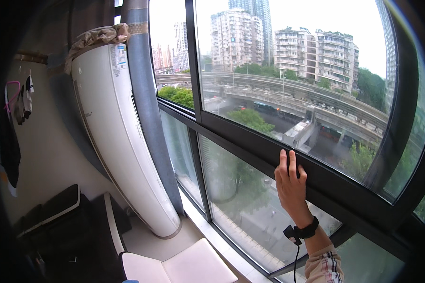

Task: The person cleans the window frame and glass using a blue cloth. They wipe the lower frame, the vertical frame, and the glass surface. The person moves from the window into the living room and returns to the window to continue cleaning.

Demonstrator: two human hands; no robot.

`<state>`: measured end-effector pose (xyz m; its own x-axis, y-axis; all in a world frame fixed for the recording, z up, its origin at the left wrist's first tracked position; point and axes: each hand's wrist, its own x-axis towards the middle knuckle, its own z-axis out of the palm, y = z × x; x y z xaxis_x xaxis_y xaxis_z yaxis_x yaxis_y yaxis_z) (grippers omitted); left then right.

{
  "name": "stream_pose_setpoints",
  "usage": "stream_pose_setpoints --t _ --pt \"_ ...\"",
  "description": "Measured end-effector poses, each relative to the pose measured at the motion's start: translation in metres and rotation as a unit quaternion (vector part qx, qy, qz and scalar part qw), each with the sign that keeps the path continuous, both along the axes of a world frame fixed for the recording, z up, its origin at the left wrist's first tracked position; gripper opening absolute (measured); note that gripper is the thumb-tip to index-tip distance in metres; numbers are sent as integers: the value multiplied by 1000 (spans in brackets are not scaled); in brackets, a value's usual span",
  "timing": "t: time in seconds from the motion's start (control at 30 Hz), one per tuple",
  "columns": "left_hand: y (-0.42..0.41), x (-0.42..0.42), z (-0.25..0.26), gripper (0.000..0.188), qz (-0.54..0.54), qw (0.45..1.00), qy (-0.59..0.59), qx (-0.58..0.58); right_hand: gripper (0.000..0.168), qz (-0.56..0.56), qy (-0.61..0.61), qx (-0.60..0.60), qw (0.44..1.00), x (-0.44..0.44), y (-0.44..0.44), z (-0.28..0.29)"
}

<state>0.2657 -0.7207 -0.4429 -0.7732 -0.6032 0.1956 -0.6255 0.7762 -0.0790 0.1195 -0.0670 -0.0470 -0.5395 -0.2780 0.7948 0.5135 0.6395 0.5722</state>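
Observation:
My right hand [291, 182] reaches up to the dark frame rail [248, 138] of a large window, its fingertips resting on the rail just under the upper glass pane [304, 88]. Nothing is held in it, and the fingers are slightly apart. Around that wrist is a black strap [307, 228] with a small black device and a cable hanging down; the sleeve [325, 263] is beige with a checked stripe. My left hand is out of view. Below the rail, lower panes [233, 184] look down on a paved area with trees.
A tall white standing air conditioner [117, 134] with bunched cloth on top stands left of the window, beside a blue-grey curtain [145, 92]. A white cushioned seat [198, 261] is at the bottom, near the white sill [226, 247]. A black sofa [60, 219] is at lower left.

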Motion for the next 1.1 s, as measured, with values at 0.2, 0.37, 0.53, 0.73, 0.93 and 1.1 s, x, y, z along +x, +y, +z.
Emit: stream_pose_setpoints --t 0.2,0.37,0.53,0.73,0.93,1.1 --pt "2 -4 2 88 16 1000 -4 5 20 -3 14 6 1000 -2 0 -1" --pt "-9 -4 2 88 15 998 4 62 17 -9 6 -4 1000 -2 -4 -1" --pt "-37 -11 -23 93 -15 993 4 115 17 0 -4 -30 1000 2 -8 2" --pt "-36 -44 31 95 -25 976 6 215 36 34 -17 -55 998 -2 -7 -2" --pt "-47 -65 24 87 -71 979 -3 189 37 39 -28 -100 994 2 -21 5" --pt "-45 -76 43 84 -53 973 -52 219 42 50 -36 -121 991 0 -23 6"
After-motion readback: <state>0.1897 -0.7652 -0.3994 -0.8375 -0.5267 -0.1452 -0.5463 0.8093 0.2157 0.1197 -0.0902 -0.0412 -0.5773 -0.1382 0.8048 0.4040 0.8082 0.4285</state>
